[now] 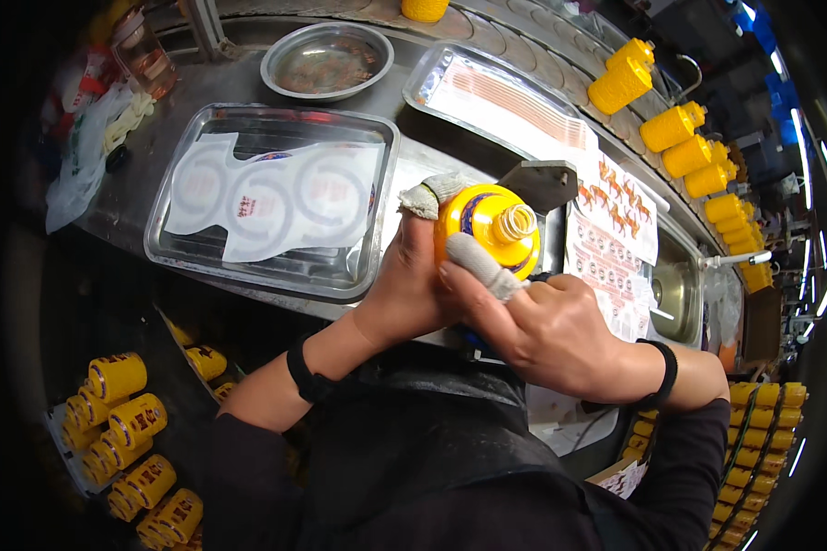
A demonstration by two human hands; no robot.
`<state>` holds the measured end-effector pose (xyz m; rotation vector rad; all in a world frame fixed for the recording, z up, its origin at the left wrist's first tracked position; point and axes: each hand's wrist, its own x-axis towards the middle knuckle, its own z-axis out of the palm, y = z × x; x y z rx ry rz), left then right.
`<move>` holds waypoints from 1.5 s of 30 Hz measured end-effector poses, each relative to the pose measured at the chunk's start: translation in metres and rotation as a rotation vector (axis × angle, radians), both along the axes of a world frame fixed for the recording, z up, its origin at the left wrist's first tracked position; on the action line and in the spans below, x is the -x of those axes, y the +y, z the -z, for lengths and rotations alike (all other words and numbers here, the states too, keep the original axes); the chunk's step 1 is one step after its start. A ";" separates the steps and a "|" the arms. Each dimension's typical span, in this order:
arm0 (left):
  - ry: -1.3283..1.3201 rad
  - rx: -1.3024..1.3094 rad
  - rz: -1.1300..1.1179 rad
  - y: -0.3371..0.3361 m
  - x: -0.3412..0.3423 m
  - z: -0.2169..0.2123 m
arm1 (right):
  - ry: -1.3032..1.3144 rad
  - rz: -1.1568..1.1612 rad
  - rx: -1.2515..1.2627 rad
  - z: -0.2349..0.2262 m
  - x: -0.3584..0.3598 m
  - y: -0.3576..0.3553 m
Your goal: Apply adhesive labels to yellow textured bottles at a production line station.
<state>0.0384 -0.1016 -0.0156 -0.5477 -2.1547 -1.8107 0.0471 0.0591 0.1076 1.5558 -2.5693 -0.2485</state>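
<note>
A yellow ceramic-looking bottle (490, 204) with an uncapped, threaded neck is tilted toward me over the counter. A blue patterned band (470, 216) curves along its shoulder. My left hand (412, 285) grips the bottle's left side, its thumb wrapped in a pale cloth cover. From the right, my right hand (551, 331) is closed against it; the cloth-covered thumb presses on the shoulder below the neck, and the other fingers curl in. The lower part of the bottle is hidden by my hands. Just behind it stands a dark metal plate (538, 184).
Left lies a metal tray (388, 197) with curved decal sheets (271, 230). Beyond are a metal bowl (276, 81) of water and another tray (420, 83) with striped sheets. Printed decal sheets (616, 248) and a sink (685, 317) are right. Yellow bottles (668, 129) line the conveyor; more (138, 418) stand lower left.
</note>
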 end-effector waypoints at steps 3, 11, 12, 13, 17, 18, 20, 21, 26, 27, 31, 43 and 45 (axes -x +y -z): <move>-0.066 0.074 -0.040 -0.002 -0.002 -0.001 | -0.009 -0.016 0.019 0.002 -0.007 0.016; 0.048 0.007 0.011 -0.001 0.004 0.002 | -0.128 0.115 0.310 0.041 -0.023 0.051; 0.048 0.009 0.010 -0.002 0.004 -0.001 | -0.129 0.113 0.312 0.042 -0.024 0.053; 0.036 0.021 0.029 -0.002 0.004 -0.005 | -0.161 0.137 0.353 0.043 -0.025 0.055; -0.003 0.104 0.032 -0.008 0.005 -0.010 | -0.255 0.193 0.525 0.047 -0.022 0.054; -0.004 0.107 0.034 -0.009 0.005 -0.011 | -0.255 0.195 0.528 0.050 -0.021 0.056; -0.008 0.046 0.067 -0.008 0.006 -0.013 | -0.342 0.263 0.652 0.058 -0.019 0.062; -0.009 0.055 0.079 -0.007 0.007 -0.013 | -0.340 0.273 0.663 0.059 -0.016 0.064; -0.130 0.026 0.213 -0.019 0.024 -0.010 | -0.762 0.403 0.749 0.038 0.014 0.065; -0.156 0.029 0.259 -0.022 0.029 -0.012 | -0.786 0.387 0.731 0.036 0.024 0.063; -0.423 -0.237 0.487 -0.031 0.045 -0.011 | -0.798 0.162 0.882 0.047 0.054 0.052; 0.277 -0.032 0.138 -0.014 -0.009 0.011 | -0.283 0.223 0.912 0.065 0.000 0.049; 0.214 -0.056 0.114 -0.009 -0.015 0.016 | -0.249 0.168 0.938 0.070 -0.005 0.049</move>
